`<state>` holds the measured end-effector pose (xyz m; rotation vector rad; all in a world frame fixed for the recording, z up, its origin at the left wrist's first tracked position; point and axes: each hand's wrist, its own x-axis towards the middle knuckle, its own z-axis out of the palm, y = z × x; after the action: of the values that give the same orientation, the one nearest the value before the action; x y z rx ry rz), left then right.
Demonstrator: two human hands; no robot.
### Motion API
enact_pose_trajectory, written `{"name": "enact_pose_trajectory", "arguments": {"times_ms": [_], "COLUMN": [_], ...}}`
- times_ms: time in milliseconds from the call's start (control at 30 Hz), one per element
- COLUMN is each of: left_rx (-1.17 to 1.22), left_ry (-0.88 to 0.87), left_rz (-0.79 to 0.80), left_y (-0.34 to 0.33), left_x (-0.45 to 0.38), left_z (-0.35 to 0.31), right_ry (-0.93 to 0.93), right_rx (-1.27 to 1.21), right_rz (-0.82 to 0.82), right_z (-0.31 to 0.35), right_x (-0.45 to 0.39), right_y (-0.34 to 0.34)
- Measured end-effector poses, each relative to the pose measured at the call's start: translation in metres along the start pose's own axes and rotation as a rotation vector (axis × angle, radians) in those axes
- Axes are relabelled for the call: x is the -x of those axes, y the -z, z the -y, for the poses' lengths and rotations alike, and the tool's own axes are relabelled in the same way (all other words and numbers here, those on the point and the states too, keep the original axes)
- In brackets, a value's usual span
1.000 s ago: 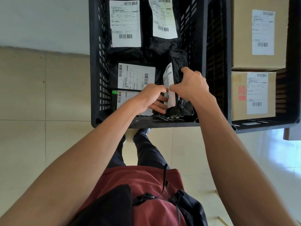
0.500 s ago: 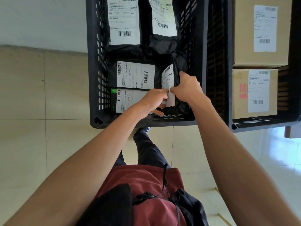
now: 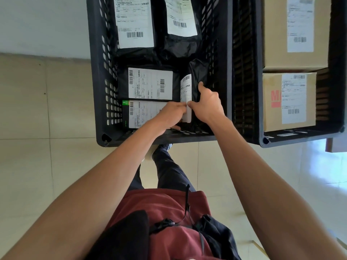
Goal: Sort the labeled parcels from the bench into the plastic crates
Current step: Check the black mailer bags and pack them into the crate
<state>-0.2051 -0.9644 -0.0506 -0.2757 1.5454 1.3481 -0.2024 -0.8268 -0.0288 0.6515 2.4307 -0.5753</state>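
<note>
A black plastic crate [image 3: 97,76] holds several black poly-bag parcels with white labels. One black parcel [image 3: 197,76] stands on edge against the crate's right wall, its label [image 3: 185,87] facing left. My left hand [image 3: 172,115] and my right hand [image 3: 208,104] both grip this parcel near its lower end, thumbs meeting at the label edge. Two flat labeled parcels [image 3: 150,83] lie to its left, one with a green stripe [image 3: 139,114]. A second dark crate [image 3: 336,72] to the right holds two cardboard boxes [image 3: 270,113] with labels.
Two larger black bag parcels [image 3: 135,25] lie at the far end of the left crate. Beige tiled floor [image 3: 37,147] spreads below and to the left. My legs and a red shirt with a black strap bag fill the lower middle.
The upright parcel has been pushed deeper and closer to the crate's right wall. Both hands have shifted with it, and my right index finger now stretches along the bag.
</note>
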Motion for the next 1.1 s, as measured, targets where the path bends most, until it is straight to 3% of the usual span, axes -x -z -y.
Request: {"name": "enact_pose_trajectory", "arguments": {"times_ms": [567, 800, 1100], "left_rx": [-0.147, -0.299, -0.249], "left_ry": [-0.044, -0.09, -0.064], "left_rz": [-0.079, -0.222, -0.273], "left_y": [-0.007, -0.006, -0.003], "left_x": [-0.038, -0.056, -0.078], "left_z": [0.015, 0.021, 0.036], "right_ry": [-0.054, -0.084, -0.089], "right_rx": [0.044, 0.022, -0.007], "right_rz": [0.075, 0.077, 0.038], "right_z": [-0.003, -0.005, -0.009], "right_x": [-0.018, -0.023, -0.018], "right_y": [-0.017, -0.019, -0.024]}}
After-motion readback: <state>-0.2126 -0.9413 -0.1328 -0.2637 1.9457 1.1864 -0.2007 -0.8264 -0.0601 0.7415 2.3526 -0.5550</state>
